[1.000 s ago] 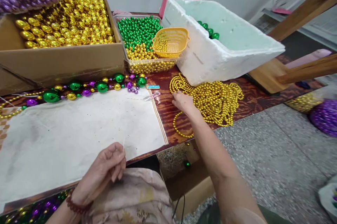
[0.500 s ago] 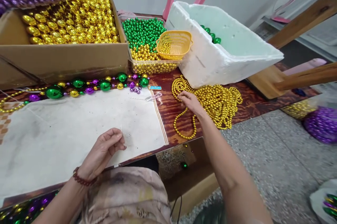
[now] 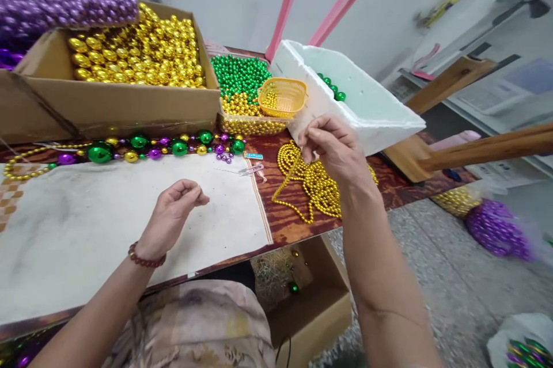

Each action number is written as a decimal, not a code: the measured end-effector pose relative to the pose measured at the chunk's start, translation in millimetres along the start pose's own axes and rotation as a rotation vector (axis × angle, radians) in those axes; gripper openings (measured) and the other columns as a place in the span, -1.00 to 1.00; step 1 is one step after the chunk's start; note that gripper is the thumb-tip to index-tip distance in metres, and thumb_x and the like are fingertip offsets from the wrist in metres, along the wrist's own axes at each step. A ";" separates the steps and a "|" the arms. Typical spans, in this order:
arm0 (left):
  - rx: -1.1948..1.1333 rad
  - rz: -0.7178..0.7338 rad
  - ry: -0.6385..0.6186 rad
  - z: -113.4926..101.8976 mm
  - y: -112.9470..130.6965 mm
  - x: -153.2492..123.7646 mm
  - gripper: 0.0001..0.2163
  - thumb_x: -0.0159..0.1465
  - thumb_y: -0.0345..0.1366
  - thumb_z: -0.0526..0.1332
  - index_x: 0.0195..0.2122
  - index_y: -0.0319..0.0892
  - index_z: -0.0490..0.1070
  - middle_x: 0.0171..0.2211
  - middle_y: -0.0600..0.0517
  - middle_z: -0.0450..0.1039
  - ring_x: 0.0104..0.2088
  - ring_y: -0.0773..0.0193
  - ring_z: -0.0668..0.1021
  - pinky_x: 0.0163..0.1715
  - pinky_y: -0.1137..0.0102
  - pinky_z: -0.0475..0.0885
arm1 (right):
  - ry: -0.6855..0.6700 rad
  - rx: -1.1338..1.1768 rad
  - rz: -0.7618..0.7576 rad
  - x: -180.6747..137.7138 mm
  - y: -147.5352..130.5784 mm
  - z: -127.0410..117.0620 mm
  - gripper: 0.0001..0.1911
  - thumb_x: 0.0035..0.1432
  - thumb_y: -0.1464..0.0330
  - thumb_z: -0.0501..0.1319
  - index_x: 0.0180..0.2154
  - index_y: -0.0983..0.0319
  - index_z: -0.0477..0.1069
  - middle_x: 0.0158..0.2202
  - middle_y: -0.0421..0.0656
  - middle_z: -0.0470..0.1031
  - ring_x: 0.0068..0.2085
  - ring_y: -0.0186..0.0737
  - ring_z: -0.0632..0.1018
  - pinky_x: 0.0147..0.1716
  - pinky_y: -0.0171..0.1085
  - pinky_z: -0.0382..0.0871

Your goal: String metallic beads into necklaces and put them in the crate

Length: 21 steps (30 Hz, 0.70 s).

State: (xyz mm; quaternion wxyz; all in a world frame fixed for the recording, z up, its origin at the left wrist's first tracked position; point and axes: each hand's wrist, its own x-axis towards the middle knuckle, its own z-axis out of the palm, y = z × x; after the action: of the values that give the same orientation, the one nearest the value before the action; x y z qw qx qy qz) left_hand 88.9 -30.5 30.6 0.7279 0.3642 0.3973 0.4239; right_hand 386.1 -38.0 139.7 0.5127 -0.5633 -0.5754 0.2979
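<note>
My right hand is raised above the dark wood-grained table and pinches the end of a gold bead strand. The strand hangs slanting from the fingertips down to a heap of gold bead strands, partly hidden behind my hand and forearm. Over the white cloth, my left hand keeps thumb and forefinger pressed together; what lies between them is too fine to make out. Near the cloth's right edge lie pink-handled thread snips and a small blue-labelled strip. A finished-looking garland of green, purple and gold beads stretches along the cloth's far edge.
Behind stand a cardboard box of gold beads, a clear tub of green and gold beads with a yellow basket, and a white foam box. An open carton sits below the table edge. Wooden bars jut in at right.
My right hand has lifted off the heap, drawing up a gold bead strand. My left hand stays over the cloth; the thin white thread at its fingertips no longer shows. The view has tilted upward.
</note>
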 end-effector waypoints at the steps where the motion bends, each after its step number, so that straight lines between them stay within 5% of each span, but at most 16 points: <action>1: -0.018 0.025 0.010 1.8 2.3 1.0 -0.77 0.09 -0.20 0.43 -0.38 -0.21 0.45 -0.44 0.07 0.47 -0.32 0.29 0.54 -0.15 0.36 0.41 | -0.069 0.013 0.003 -3.5 -5.3 17.8 -0.77 0.16 0.16 0.25 -0.37 0.17 0.34 -0.42 -0.24 0.48 -0.58 -0.43 0.40 -0.59 -0.38 0.26; 5: -0.103 0.061 -0.004 0.7 3.4 4.4 -0.76 0.05 -0.21 0.45 -0.42 -0.23 0.46 -0.40 0.02 0.50 -0.24 0.25 0.56 -0.08 0.30 0.42 | -0.271 0.040 0.026 -27.1 4.5 97.7 -0.78 0.25 0.23 0.18 -0.40 0.20 0.35 -0.47 -0.24 0.45 -0.60 -0.46 0.37 -0.61 -0.40 0.23; 9: -0.168 0.061 -0.020 -10.5 -3.5 5.1 -0.78 0.07 -0.23 0.44 -0.43 -0.24 0.48 -0.34 -0.01 0.53 -0.16 0.22 0.54 0.01 0.25 0.38 | -0.305 0.118 0.114 -53.4 34.7 155.2 -0.78 0.26 0.24 0.16 -0.39 0.23 0.36 -0.48 -0.25 0.44 -0.61 -0.46 0.33 -0.63 -0.41 0.19; 21: -0.214 0.035 0.048 -3.6 -27.0 13.1 -0.79 0.02 -0.29 0.47 -0.44 -0.25 0.48 -0.33 -0.03 0.59 -0.25 0.29 0.56 -0.13 0.36 0.39 | -0.217 0.275 0.288 -80.4 71.3 181.5 -0.76 0.18 0.19 0.23 -0.42 0.22 0.38 -0.51 -0.26 0.45 -0.64 -0.46 0.28 -0.65 -0.41 0.16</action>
State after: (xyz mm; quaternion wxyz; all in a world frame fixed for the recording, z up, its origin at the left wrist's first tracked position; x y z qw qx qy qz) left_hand 98.8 -28.1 2.1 0.7454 0.2813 0.3605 0.4851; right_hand 229.6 -58.6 -0.3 0.4718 -0.5293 -0.4947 0.5025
